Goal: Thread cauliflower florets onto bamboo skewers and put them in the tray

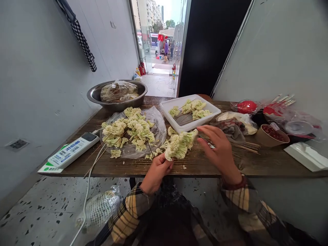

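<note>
One wooden tabletop point(194, 168) carries one steel basin point(132, 103) at its far left corner, one clear plastic bag point(160, 124) under a cauliflower heap point(139, 126) left of centre, and one white tray point(198, 124) at the far edge. Both hands are over the near edge: the right hand point(219, 152), palm turned inward, has its fingers extended and apart; the left hand point(155, 172) curls upward, pinching one cauliflower piece point(179, 147). That piece tilts rightward near the near edge's middle, perhaps just short of the right fingertips.
</note>
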`<move>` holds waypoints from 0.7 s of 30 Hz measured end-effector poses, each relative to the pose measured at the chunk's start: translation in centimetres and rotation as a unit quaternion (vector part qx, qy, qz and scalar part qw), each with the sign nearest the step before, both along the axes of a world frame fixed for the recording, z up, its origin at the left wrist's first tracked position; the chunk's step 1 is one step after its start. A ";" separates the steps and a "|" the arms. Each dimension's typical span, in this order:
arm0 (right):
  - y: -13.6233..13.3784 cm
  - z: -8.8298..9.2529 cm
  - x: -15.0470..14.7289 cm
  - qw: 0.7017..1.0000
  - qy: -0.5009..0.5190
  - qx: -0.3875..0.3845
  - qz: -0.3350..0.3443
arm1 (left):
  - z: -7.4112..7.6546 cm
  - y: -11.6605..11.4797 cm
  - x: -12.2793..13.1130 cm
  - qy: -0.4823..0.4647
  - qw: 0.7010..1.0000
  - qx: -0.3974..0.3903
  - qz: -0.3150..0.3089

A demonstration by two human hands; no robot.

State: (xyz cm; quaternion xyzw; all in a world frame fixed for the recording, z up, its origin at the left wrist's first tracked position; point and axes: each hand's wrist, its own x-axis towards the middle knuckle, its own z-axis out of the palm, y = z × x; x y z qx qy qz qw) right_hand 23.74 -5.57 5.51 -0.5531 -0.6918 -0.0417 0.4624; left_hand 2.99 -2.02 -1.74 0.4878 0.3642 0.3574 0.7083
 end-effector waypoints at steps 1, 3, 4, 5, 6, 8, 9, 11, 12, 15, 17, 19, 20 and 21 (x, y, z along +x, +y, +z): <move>0.7 0.6 0.2 0.999 -0.026 -0.019 0.029 | 0.1 -0.1 -0.1 0.010 1.000 0.005 -0.006; 1.8 1.3 0.5 0.990 -0.060 -0.083 0.100 | 0.4 -0.1 -0.5 0.033 0.999 0.025 -0.006; 2.3 1.4 0.6 0.983 -0.068 -0.118 0.126 | 0.6 -0.1 -0.8 0.044 0.998 0.038 -0.001; 2.6 1.3 0.7 0.976 -0.072 -0.149 0.139 | 0.9 0.0 -1.1 0.054 0.997 0.053 0.003; 2.9 1.2 0.7 0.972 -0.073 -0.173 0.138 | 1.1 0.0 -1.4 0.066 0.995 0.069 0.005; 3.3 0.7 0.6 0.970 -0.082 -0.198 0.118 | 1.4 0.2 -2.1 0.091 0.991 0.103 0.003; 3.4 0.4 0.5 0.969 -0.089 -0.202 0.111 | 1.6 0.2 -2.3 0.103 0.988 0.119 0.000; 3.6 -0.1 0.3 0.967 -0.099 -0.203 0.115 | 1.8 0.3 -2.6 0.122 0.982 0.146 -0.003; 3.6 -0.3 0.2 0.967 -0.097 -0.202 0.121 | 1.8 0.4 -2.7 0.127 0.980 0.156 -0.005; 3.6 -0.5 0.0 0.969 -0.079 -0.197 0.126 | 2.0 0.4 -2.9 0.128 0.977 0.169 -0.027; 3.4 -0.5 0.0 0.972 -0.078 -0.192 0.112 | 2.3 0.4 -3.2 0.109 0.979 0.165 -0.040; 3.1 -0.5 -0.2 0.975 -0.088 -0.186 0.084 | 2.7 0.5 -3.7 0.082 0.983 0.159 -0.024; 2.9 -0.6 -0.3 0.976 -0.095 -0.184 0.072 | 3.1 0.7 -3.9 0.073 0.984 0.163 -0.004; 2.7 -0.6 -0.5 0.976 -0.101 -0.184 0.064 | 3.5 0.8 -4.0 0.070 0.983 0.172 0.017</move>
